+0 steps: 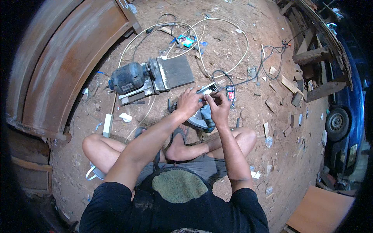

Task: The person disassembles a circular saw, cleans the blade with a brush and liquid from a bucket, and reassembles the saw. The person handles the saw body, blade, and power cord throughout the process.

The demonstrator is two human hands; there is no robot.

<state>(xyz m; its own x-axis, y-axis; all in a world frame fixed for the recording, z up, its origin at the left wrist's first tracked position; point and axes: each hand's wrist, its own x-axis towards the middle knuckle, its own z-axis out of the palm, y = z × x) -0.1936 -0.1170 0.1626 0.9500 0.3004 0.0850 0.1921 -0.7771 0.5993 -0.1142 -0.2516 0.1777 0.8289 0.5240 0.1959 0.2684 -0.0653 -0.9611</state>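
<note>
My left hand (189, 101) is closed round the near end of a slim grey metal-looking piece (206, 88), whose far end points up and right. Close beside it, the fingers of my right hand (218, 105) are pinched together at the same piece's side; a small pale spot shows at the fingertips, too small to name. Below both hands, between my crossed legs, a blue-grey power tool (208, 119) with a pale curved guard or plate (197, 119) rests on the ground, partly hidden by my hands.
Ahead on the left lies a dark motor (128, 77) on a metal base with a flat plate (178, 71). A pale hose (248, 46) and black cables (268, 58) loop over the dirt. Wood scraps (291, 86) lie right; a wooden cabinet (74, 50) stands left, a blue vehicle (351, 120) far right.
</note>
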